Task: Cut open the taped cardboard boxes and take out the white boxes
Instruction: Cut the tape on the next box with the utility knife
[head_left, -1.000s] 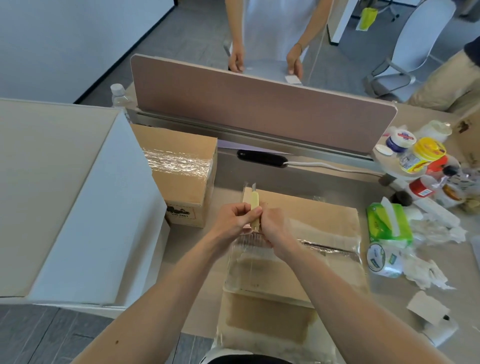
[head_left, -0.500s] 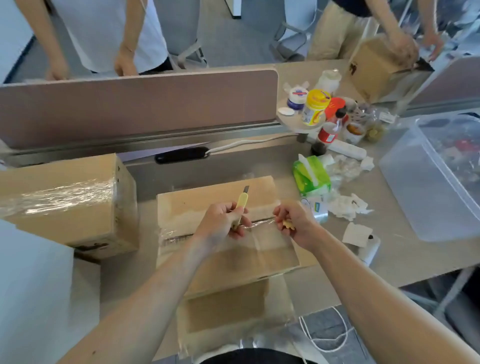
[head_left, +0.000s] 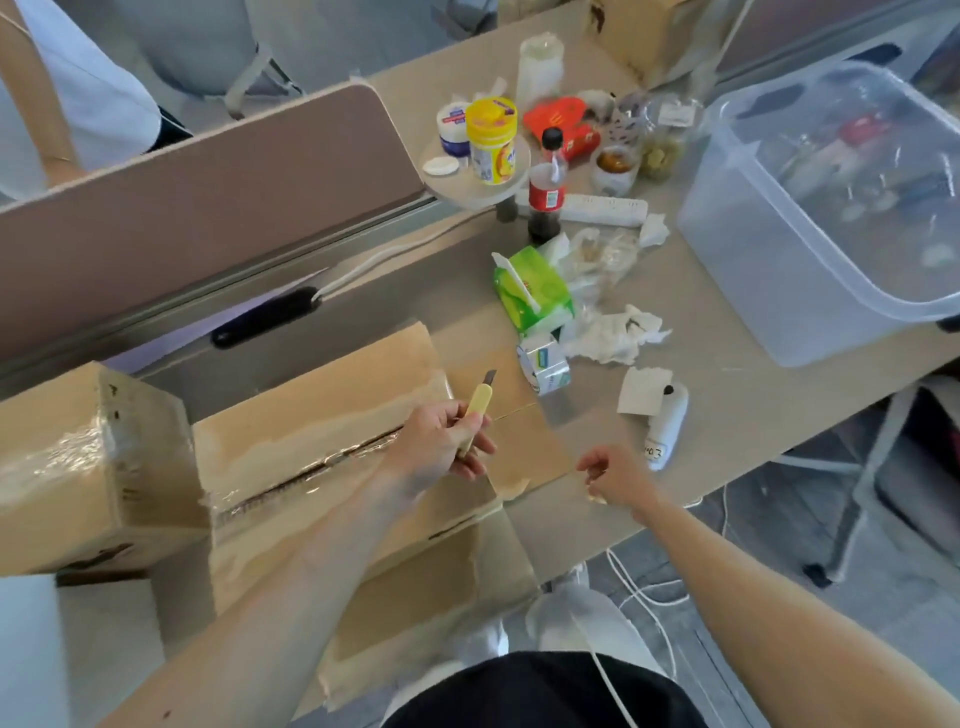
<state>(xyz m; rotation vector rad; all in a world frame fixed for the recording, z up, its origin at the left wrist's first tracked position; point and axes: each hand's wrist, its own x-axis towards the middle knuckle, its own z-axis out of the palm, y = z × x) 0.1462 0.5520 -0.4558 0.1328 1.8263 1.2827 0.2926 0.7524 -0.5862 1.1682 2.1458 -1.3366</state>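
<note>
One taped box (head_left: 322, 395) lies under the left hand (head_left: 441, 447), whose fingers wrap a knife (head_left: 478, 402), blade up and clear of the card. The right hand (head_left: 615, 475) hovers off the box's corner, fingers loosely curled; whether they pinch tape I can't tell. I'd run the blade shallow along the seam (head_left: 311, 473), away from that hand.

Left hand (head_left: 441, 448) holding yellow cutter (head_left: 479, 402) above taped cardboard box (head_left: 322, 395), right hand (head_left: 615, 475) pinching clear tape (head_left: 561, 418)
</note>
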